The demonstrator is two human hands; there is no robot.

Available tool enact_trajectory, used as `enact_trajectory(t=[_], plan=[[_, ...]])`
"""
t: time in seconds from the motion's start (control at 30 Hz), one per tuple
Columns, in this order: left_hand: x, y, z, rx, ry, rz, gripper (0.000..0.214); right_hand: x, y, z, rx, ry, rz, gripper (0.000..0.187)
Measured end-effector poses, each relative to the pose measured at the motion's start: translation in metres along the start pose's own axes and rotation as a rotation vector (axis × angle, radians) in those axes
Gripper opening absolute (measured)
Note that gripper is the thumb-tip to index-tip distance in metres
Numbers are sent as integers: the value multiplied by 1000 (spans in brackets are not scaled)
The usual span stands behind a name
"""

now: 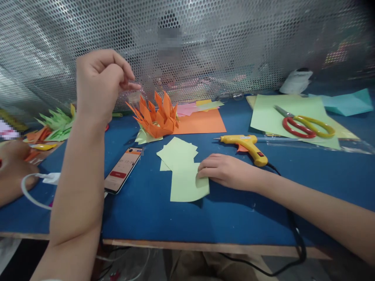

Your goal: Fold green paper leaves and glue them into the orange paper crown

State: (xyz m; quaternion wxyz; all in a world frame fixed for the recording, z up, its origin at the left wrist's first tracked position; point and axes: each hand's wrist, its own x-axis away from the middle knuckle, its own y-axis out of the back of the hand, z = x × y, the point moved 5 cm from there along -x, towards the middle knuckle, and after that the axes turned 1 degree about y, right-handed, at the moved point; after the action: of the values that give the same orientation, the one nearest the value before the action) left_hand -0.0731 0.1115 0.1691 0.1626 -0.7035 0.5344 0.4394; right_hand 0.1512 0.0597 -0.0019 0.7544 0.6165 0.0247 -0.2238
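Note:
My left hand [102,78] is raised above the table near the back wall, its fingers curled in toward the thumb. Something clear may be at its fingertips, but it is too faint to name. Just below them stands a cluster of pointed orange folded-paper pieces [159,117]. My right hand [224,171] rests low over the table, fingers together on the right edge of a light green paper square [187,185], whose lower right corner lifts slightly. Behind that square lies a loose pile of similar green squares [177,150].
A yellow glue gun [246,144] with a black cord lies beyond my right hand. Red-and-yellow-handled scissors [304,125] rest on green sheets [263,113]. A phone [124,169] lies left of centre. Another person's hand [17,171] is at far left, near green folded paper [58,121].

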Motion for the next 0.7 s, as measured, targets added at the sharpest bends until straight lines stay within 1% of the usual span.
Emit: enact_trajectory(t=[0.07,0.23,0.43,0.6,0.7], plan=[[-1,1,2,20,8,13,20,1,1,1,8,17,12,34],[1,0,5,34,108,80,18,3,0,3,15,62,4,24],[4,-3,4,8,182,129,10,4,-3,7,26,117,0,20],[4,-4,17,-62,231,226,6,4,-5,10,39,139,0,20],[3,-2,24,-60,263,221,7,4,-5,10,39,146,-4,20]])
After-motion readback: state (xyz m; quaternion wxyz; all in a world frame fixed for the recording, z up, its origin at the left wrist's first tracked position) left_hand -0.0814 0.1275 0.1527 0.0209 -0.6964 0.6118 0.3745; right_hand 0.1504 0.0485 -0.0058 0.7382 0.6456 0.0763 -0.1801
